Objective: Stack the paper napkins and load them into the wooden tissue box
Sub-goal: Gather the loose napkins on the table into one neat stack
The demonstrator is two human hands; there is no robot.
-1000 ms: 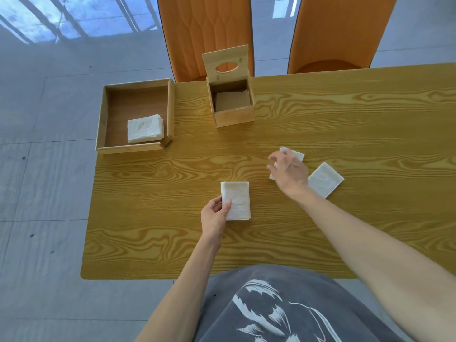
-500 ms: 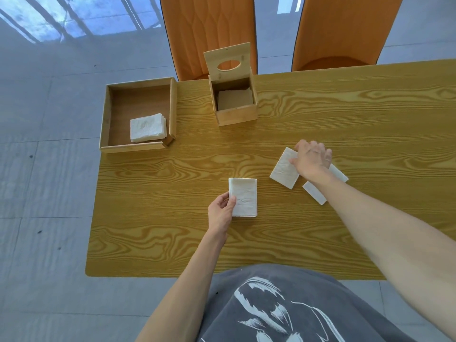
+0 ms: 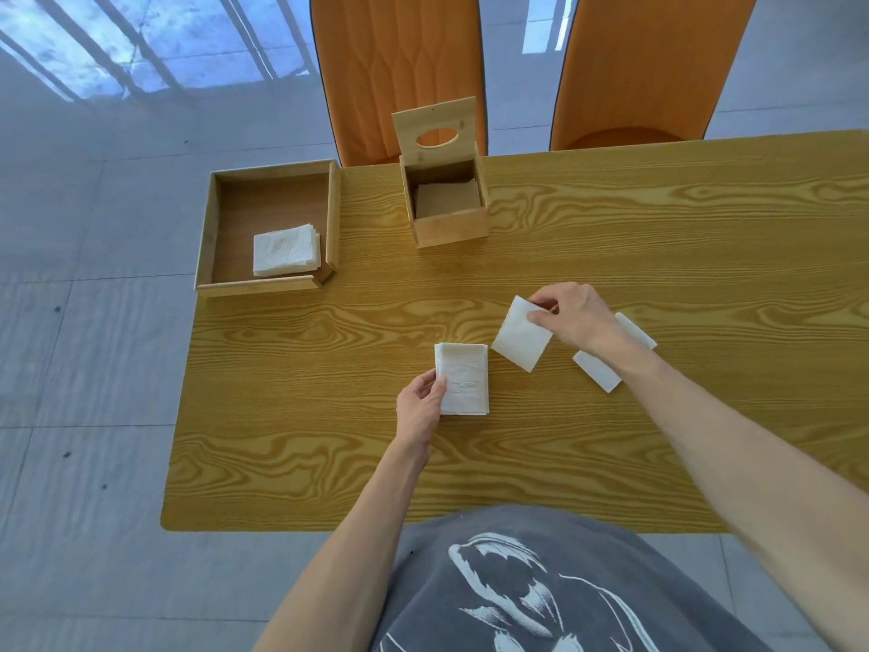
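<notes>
A small stack of white napkins (image 3: 463,377) lies on the table in front of me, and my left hand (image 3: 420,407) holds its left edge with thumb on top. My right hand (image 3: 574,315) pinches the upper right corner of a single napkin (image 3: 519,335) just right of the stack. Another napkin (image 3: 598,367) lies flat under my right wrist, partly hidden. The wooden tissue box (image 3: 449,207) stands further back with its lid, which has an oval slot, flipped up; napkins lie inside.
A shallow wooden tray (image 3: 214,228) at the table's far left corner holds another pile of napkins (image 3: 287,250). Two orange chairs (image 3: 399,63) stand behind the table. The table's left edge (image 3: 181,392) drops to a grey tiled floor.
My right hand moved from resting on the right-hand napkin to the single napkin left of it and pinched its corner. My left hand stayed on the stack.
</notes>
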